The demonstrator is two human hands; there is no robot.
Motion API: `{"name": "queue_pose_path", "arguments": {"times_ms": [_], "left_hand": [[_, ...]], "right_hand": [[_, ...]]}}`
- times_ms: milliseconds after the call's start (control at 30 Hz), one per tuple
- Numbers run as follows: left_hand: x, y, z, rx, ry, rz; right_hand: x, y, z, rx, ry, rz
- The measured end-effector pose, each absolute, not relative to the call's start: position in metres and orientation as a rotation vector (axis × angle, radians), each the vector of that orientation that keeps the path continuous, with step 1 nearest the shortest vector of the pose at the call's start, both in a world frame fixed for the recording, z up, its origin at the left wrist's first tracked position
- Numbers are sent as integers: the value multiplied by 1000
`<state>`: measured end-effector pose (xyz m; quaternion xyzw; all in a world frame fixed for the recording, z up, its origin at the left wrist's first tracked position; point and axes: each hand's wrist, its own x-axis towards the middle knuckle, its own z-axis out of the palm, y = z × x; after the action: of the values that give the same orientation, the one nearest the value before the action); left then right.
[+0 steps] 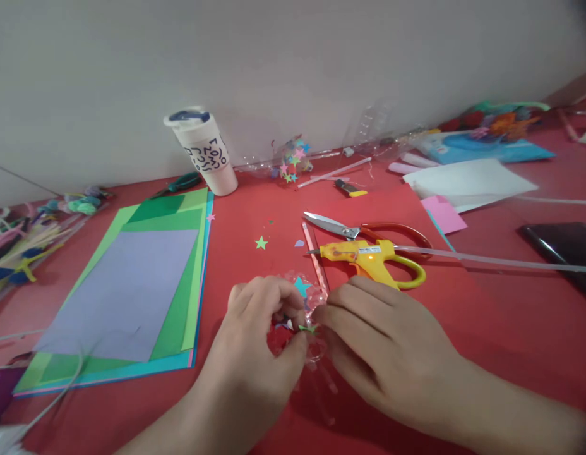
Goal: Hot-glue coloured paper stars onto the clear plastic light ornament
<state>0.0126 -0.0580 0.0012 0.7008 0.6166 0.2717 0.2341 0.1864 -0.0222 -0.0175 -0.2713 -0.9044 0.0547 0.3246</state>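
My left hand [262,341] curls over a clear crinkled plastic piece [316,349] decorated with paper stars. Its thumb and fingers close near a small green paper piece [308,328]. From the other side, my right hand [382,341] has its fingertips bent against the same plastic, partly hiding it. A blue paper star [302,286] shows on the plastic just above the fingers. Beyond my hands, a pink patterned stick [314,259] lies on the table. The yellow glue gun [369,256], its light lit, rests beside scissors [333,224] with red and yellow handles.
Coloured paper sheets [127,291] are stacked at left, below a white tumbler [205,151]. A green star [261,242] lies loose mid-table. A cutter [350,188] and a star-filled clear bundle [295,158] sit farther back. At right are white paper [473,183] and a dark phone-like object [565,249].
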Motion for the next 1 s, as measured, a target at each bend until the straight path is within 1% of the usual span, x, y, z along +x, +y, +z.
{"name": "queue_pose_path", "arguments": {"times_ms": [133, 233, 433, 733, 1000], "left_hand": [[10, -57, 7, 2117, 1680, 732], [9, -58, 10, 2232, 1658, 747], [7, -59, 9, 2240, 1600, 738], [4, -58, 9, 2192, 1573, 738], [1, -57, 7, 2216, 1603, 786]], "right_hand": [[192, -20, -10, -788, -2277, 436], [192, -19, -7, -840, -2252, 576], [186, -19, -11, -865, -2266, 737], [182, -17, -10, -990, -2127, 1001], [180, -17, -14, -1072, -2150, 1024]]}}
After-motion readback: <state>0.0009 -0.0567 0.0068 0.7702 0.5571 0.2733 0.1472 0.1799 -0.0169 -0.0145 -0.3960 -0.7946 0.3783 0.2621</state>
